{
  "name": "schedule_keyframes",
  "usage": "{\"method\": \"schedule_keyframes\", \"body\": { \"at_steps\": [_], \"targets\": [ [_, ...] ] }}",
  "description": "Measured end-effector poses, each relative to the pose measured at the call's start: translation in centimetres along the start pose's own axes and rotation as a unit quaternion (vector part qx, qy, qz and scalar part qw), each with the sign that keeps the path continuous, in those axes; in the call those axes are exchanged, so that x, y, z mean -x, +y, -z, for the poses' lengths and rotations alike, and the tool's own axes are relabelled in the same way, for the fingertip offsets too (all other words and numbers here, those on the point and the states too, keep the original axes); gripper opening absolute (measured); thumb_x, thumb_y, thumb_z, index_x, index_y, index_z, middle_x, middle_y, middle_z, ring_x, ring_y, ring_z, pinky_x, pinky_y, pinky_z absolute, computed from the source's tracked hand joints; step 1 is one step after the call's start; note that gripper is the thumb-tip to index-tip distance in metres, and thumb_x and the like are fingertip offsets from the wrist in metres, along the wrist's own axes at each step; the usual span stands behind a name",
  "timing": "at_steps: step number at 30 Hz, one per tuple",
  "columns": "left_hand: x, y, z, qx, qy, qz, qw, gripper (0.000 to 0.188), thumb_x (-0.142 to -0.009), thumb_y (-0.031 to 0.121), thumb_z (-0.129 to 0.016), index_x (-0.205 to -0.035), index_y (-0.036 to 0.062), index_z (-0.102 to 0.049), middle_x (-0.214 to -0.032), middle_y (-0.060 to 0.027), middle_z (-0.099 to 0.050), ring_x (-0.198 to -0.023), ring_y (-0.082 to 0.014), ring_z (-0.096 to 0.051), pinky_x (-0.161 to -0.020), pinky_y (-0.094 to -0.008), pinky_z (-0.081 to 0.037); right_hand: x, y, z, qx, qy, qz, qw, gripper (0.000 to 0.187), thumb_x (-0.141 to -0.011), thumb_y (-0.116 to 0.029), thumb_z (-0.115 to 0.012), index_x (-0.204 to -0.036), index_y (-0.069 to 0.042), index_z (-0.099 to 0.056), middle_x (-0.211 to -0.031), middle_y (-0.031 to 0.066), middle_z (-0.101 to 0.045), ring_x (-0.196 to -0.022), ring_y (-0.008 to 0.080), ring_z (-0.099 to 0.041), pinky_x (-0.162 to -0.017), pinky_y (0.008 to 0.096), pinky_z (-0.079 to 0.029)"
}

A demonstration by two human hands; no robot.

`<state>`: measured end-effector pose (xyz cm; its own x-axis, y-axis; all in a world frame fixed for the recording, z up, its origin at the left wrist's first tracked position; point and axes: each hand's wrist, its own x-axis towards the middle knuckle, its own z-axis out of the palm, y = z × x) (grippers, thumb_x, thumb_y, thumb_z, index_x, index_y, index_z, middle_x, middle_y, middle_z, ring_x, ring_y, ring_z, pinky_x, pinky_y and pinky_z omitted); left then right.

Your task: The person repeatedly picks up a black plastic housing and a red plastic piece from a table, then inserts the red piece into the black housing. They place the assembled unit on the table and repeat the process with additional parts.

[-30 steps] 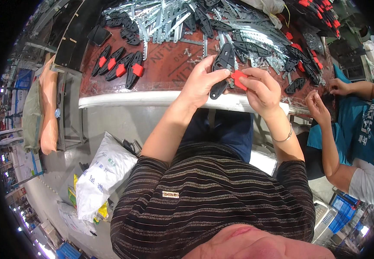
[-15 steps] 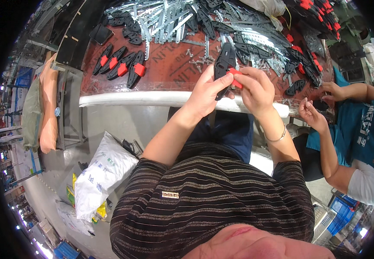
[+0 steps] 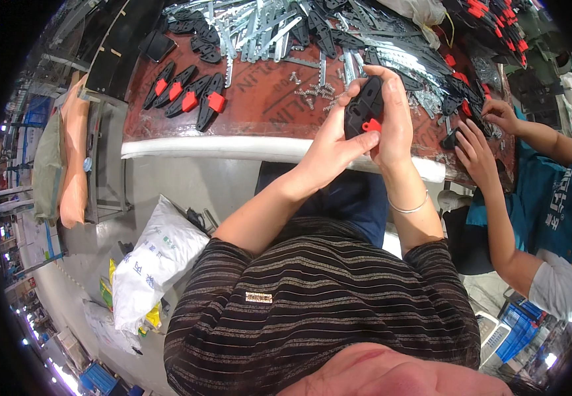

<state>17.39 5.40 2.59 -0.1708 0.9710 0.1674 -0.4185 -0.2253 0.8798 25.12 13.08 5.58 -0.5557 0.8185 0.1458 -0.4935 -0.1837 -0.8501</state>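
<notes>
Above the near edge of the reddish-brown table point(image 3: 259, 119), between both hands, is one elongated black part point(image 3: 364, 105), raised clear of the surface and tilted, its upper end leaning slightly to the right. A red piece point(image 3: 371, 126) sits at its lower half, against the black face; whether it is fully seated cannot be told.

Left hand point(image 3: 336, 137): grasping the part from the left, thumb reaching across to the lower end of the red piece, fingers partly hidden behind. Right hand point(image 3: 395, 119): closed around the part from the right, palm along its side, fingers stretched upward and bent over near its top. Bracelet point(image 3: 410, 203) on the right wrist.

On the table, left: four black parts point(image 3: 197, 90) lie side by side on a slant, each bearing a red piece. Behind them, a dark flat rectangular object point(image 3: 158, 46). Far side, centre: a heap of toothed metal strips point(image 3: 259, 32), with loose screws point(image 3: 309, 96) scattered just in front. White padded edging point(image 3: 233, 148) runs along the front.

At right, a co-worker's two hands point(image 3: 476, 150) are over a dark pile; grip unclear. Floor, left: a white sack point(image 3: 157, 267).
</notes>
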Motion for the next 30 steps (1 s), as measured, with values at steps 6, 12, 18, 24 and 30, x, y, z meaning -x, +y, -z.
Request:
{"method": "schedule_keyframes", "body": {
  "at_steps": [6, 12, 18, 24, 30],
  "targets": [
    [0.3, -0.4, 0.0, 0.038, 0.031, 0.014, 0.999, 0.071, -0.086, -0.003, -0.056, -0.144, 0.0029, -0.015, -0.135, -0.0065, -0.034, -0.122, -0.0125, -0.037, -0.101, -0.0279, -0.034, -0.1, 0.5, 0.1, 0.011, -0.01, -0.014, 1.0, 0.037, -0.098, -0.033, -0.038, -0.114, -0.001, -0.045, -0.087, 0.0098, -0.058, -0.077, 0.0174, -0.06, -0.071, 0.0283, -0.05],
    [0.4, -0.3, -0.2, 0.093, 0.054, 0.058, 0.993, 0.066, -0.09, 0.002, -0.052, -0.144, 0.0044, -0.014, -0.125, -0.0051, -0.041, -0.113, -0.0117, -0.042, -0.097, -0.0273, -0.037, -0.8, 0.4, 0.9, 0.0, -0.095, -0.031, 0.995, 0.041, -0.097, -0.037, -0.04, -0.117, -0.001, -0.043, -0.094, 0.0115, -0.056, -0.084, 0.0193, -0.06, -0.074, 0.03, -0.051],
    [0.1, -1.0, -0.3, -0.059, 0.063, -0.018, 0.996, 0.06, -0.09, 0.005, -0.052, -0.141, -0.001, -0.021, -0.136, -0.0107, -0.035, -0.123, -0.0177, -0.039, -0.102, -0.0308, -0.032, -0.1, 0.5, 0.2, 0.013, -0.014, -0.022, 1.0, 0.038, -0.098, -0.034, -0.038, -0.118, -0.002, -0.043, -0.089, 0.0116, -0.057, -0.08, 0.0202, -0.061, -0.074, 0.031, -0.051],
    [0.3, -2.4, -1.1, -0.175, 0.079, -0.1, 0.976, 0.057, -0.09, 0.007, -0.052, -0.139, -0.0031, -0.023, -0.135, -0.0186, -0.039, -0.127, -0.023, -0.037, -0.105, -0.0331, -0.029, -0.3, -0.2, 0.0, 0.09, 0.005, -0.013, 0.996, 0.03, -0.099, -0.031, -0.037, -0.096, -0.003, -0.049, -0.075, 0.0075, -0.055, -0.066, 0.0132, -0.056, -0.064, 0.026, -0.047],
    [0.5, -2.1, 0.3, -0.205, 0.054, -0.061, 0.975, 0.057, -0.09, 0.007, -0.052, -0.139, -0.0037, -0.024, -0.135, -0.0198, -0.039, -0.129, -0.0254, -0.036, -0.106, -0.0334, -0.028, -1.1, 1.5, 0.5, 0.108, 0.029, 0.011, 0.994, 0.029, -0.099, -0.028, -0.038, -0.084, -0.005, -0.048, -0.068, 0.0048, -0.053, -0.061, 0.0108, -0.051, -0.061, 0.0239, -0.044]
  ]
}}
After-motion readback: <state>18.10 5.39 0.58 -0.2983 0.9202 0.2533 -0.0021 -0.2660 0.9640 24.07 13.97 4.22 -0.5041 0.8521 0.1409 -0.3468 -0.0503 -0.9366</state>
